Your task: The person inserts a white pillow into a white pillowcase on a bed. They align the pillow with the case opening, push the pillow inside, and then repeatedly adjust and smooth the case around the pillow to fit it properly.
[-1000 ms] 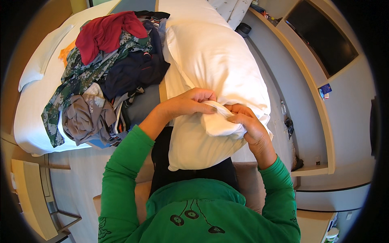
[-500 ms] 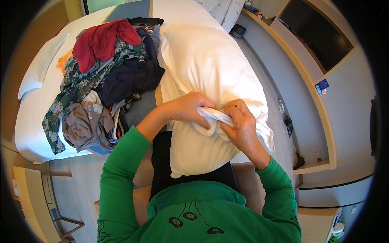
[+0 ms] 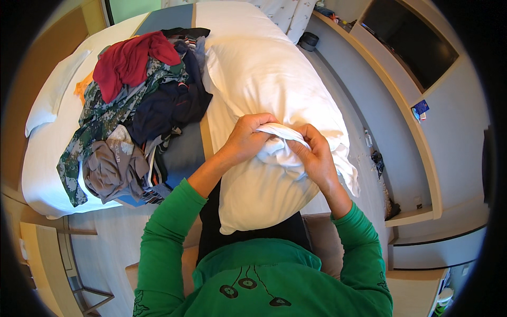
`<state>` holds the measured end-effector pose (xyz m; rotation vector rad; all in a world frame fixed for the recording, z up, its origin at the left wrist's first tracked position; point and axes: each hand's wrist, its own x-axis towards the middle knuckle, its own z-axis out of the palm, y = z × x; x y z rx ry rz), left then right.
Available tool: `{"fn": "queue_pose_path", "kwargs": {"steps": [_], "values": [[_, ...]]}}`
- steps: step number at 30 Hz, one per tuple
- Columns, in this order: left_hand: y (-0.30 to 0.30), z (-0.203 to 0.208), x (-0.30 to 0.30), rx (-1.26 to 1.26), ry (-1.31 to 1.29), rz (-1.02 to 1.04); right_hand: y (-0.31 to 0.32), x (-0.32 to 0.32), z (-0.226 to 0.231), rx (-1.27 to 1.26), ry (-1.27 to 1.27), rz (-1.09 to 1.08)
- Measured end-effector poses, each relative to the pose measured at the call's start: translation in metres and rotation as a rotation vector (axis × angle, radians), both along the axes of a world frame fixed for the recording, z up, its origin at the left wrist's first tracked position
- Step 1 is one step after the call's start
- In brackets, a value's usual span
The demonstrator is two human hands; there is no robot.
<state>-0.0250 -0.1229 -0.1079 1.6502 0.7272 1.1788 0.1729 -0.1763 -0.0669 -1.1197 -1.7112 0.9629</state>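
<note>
A white cloth [image 3: 279, 149] is stretched between my two hands, its upper edge rolled into a band. My left hand [image 3: 246, 136] is closed on the left end of that band. The other end is pinched by my right hand [image 3: 317, 157], thumb laid along the fabric. Beneath the hands is a plump white pillow [image 3: 264, 203], its near corner resting over my lap. Whether the cloth is separate from the pillow's cover, I cannot tell. More puffy white bedding [image 3: 274, 79] spreads beyond it.
Left on the bed lies a heap of clothes: a red garment [image 3: 129, 61], a camouflage one [image 3: 100, 111], a dark navy one [image 3: 171, 108] and a brown one [image 3: 116, 164]. A white pillow [image 3: 50, 103] is farther left. A long shelf [image 3: 391, 87] and a screen [image 3: 409, 39] line the right wall.
My left hand has shifted slightly left and down, and its fingers have closed on the band. The cloth's twisted strip has opened into a wider, looser fold, with more white fabric showing below.
</note>
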Motion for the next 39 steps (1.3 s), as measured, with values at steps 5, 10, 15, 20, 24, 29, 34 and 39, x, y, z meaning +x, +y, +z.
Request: {"fn": "queue_pose_path", "kwargs": {"steps": [5,10,15,20,24,29,34,39], "values": [[0.001,-0.006,0.003,-0.225,-0.143,-0.058,0.002,0.003,0.011,-0.449,0.275,0.072],[0.000,-0.012,0.001,-0.213,-0.130,-0.043,0.005,-0.004,0.022,-0.603,0.270,0.070],[-0.002,-0.014,0.002,-0.145,-0.066,-0.019,0.002,-0.002,0.031,-0.665,0.138,0.089],[0.000,-0.011,0.001,-0.162,-0.115,-0.082,-0.003,0.000,0.028,-0.584,0.023,0.067],[0.002,-0.001,-0.009,-0.303,-0.166,-0.295,-0.006,0.006,0.015,-0.460,0.015,-0.001],[-0.005,0.010,-0.014,-0.320,-0.053,-0.391,0.003,0.012,0.002,-0.496,0.045,0.034],[-0.005,0.011,-0.010,-0.251,0.106,-0.329,-0.003,0.011,0.006,-0.558,0.127,0.041],[-0.003,0.005,-0.008,-0.254,0.090,-0.260,-0.004,0.014,0.020,-0.586,0.080,0.096]]}}
